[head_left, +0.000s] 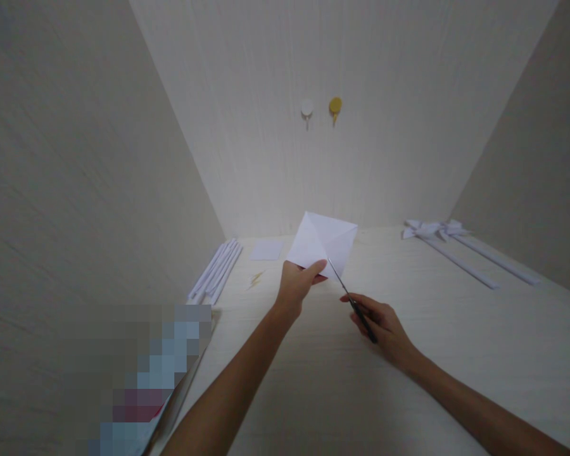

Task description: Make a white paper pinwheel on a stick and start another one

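A square sheet of white paper point(330, 231) with diagonal creases is raised above the table. My left hand point(297, 285) pinches it at its lower left side, thumb on top and fingers beneath. In my right hand point(377, 326) is a pair of scissors point(361, 318) with black handles. Their slim blades point up and left, and the tips lie at the paper's lower part, near its middle. Whether the blades are parted I cannot make out.
Rolled white paper tubes point(218, 269) lie at the table's left edge, beside a flat white paper square point(266, 249) and small yellowish strips point(255, 280). Paper pinwheels point(425, 229) on sticks lie at right. White point(306, 109) and yellow point(335, 106) hooks are on the back wall.
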Demonstrator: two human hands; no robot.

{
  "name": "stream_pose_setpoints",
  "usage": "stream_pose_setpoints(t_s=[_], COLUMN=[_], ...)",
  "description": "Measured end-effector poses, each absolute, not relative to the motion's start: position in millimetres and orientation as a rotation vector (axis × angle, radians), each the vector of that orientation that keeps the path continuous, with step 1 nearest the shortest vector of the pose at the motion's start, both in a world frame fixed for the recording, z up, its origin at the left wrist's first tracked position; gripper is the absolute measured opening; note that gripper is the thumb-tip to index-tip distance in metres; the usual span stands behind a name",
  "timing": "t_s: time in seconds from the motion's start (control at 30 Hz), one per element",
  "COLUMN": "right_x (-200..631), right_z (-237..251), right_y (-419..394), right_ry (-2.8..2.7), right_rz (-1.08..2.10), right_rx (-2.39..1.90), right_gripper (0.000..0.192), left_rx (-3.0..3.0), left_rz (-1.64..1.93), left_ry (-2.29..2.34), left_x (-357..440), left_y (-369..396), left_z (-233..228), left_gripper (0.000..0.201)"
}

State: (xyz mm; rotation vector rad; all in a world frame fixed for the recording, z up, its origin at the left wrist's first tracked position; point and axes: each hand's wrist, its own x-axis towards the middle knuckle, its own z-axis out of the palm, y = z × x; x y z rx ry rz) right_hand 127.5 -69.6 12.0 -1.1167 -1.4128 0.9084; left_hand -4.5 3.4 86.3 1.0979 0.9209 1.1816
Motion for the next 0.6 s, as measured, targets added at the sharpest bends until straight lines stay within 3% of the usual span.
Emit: stream_pose_setpoints(t_s=[0.6], right_x=[130], right_z=[2], right_y=[-68], right_ry=[-1.408], right_rz=[0.946], right_rx=[-1.088], right_gripper=[0.037], left_rx=[1.126], left_rz=[1.133], left_ry=[0.931], left_x=[-1], left_y=[1], left_z=[80], left_gripper=[0.021])
